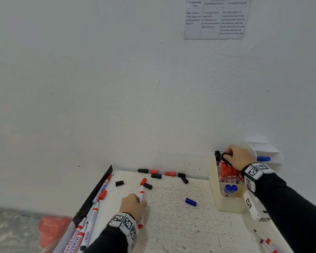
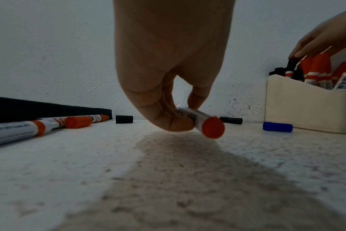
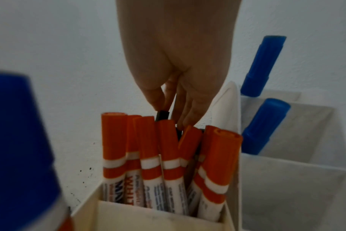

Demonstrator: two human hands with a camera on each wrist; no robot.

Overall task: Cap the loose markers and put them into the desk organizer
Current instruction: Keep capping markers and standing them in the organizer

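My left hand [image 1: 135, 204] pinches a white marker with red bands [image 1: 141, 195] low over the desk, tip pointing away toward a loose red cap [image 1: 143, 181]. In the left wrist view its red rear end [image 2: 212, 127] faces the camera, held between thumb and fingers [image 2: 180, 123]. My right hand [image 1: 234, 157] is over the cream organizer [image 1: 226, 203], its fingertips [image 3: 158, 101] pinching the top of a black-capped marker [image 3: 162, 114] that stands behind several red-capped markers [image 3: 148, 150]. Two blue-capped markers [image 1: 230, 189] stand in the front compartment.
Loose black and red caps [image 1: 170, 173] lie along the wall, and a blue cap [image 1: 190, 201] lies near the organizer. Several uncapped markers [image 1: 94, 214] lie at the left by a black strip [image 1: 98, 187]. A white organizer [image 1: 270, 152] with blue markers stands behind.
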